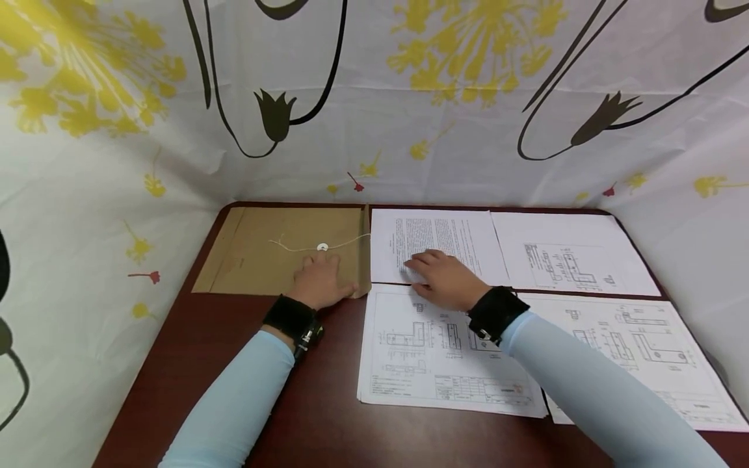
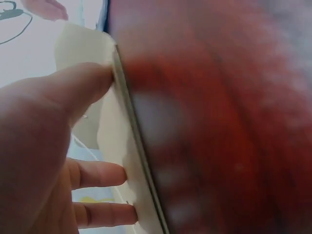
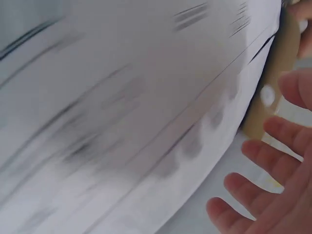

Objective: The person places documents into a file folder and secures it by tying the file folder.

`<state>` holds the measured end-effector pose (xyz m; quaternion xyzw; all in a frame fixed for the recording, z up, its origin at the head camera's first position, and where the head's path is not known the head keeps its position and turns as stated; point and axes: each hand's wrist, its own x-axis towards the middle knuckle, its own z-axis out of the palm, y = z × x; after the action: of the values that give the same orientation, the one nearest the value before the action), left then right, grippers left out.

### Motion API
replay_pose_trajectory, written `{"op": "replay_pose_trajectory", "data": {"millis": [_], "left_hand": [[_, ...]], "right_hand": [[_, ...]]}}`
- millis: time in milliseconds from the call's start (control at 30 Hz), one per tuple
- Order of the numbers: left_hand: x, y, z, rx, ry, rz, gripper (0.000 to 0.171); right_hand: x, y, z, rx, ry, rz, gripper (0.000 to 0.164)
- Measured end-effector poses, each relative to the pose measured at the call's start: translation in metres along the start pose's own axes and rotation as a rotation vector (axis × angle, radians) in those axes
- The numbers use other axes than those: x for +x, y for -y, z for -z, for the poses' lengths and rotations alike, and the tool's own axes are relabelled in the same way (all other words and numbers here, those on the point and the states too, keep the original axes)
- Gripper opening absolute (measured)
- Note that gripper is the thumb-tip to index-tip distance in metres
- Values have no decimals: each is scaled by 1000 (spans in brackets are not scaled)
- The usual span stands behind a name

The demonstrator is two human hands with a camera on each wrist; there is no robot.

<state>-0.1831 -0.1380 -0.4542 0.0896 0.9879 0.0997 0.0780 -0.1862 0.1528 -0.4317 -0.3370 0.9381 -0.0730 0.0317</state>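
A brown kraft file envelope lies at the back left of the table, with a white button and a string across its face. My left hand rests on its lower right part, thumb near the corner and fingertips by the button. In the left wrist view, the thumb and fingers touch the envelope's face close to its edge. My right hand, fingers spread and fairly straight, is over the printed text sheet. The right wrist view has that hand's fingers holding nothing, with blurred paper beneath them.
A sheet with a drawing lies at the back right. In front are two more sets of technical drawings, one at the middle and one at the right, partly under my right forearm. A patterned cloth hangs behind the dark red-brown table.
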Motion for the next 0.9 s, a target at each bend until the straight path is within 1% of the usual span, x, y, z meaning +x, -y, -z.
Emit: {"op": "replay_pose_trajectory", "data": {"millis": [100, 200, 300, 400, 533, 700, 800, 900], "left_hand": [[0, 0, -2, 0, 10, 11, 86], [-1, 0, -3, -7, 10, 21, 83], [0, 1, -3, -19, 5, 24, 81], [3, -1, -1, -10, 20, 20, 82], [7, -3, -1, -5, 38, 20, 83], [6, -2, 0, -2, 51, 28, 82], [5, -3, 1, 6, 67, 34, 80], [4, -5, 4, 35, 82, 43, 78]], "right_hand": [[11, 17, -1, -30, 24, 59, 52], [23, 30, -3, -52, 24, 103, 51], [34, 38, -3, -76, 14, 140, 49], [41, 42, -2, -142, 18, 167, 45], [49, 43, -3, -217, 45, 167, 39], [59, 45, -11, -231, 85, 172, 37], [64, 48, -13, -235, 131, 165, 38], [66, 51, -12, -237, 186, 154, 40]]}}
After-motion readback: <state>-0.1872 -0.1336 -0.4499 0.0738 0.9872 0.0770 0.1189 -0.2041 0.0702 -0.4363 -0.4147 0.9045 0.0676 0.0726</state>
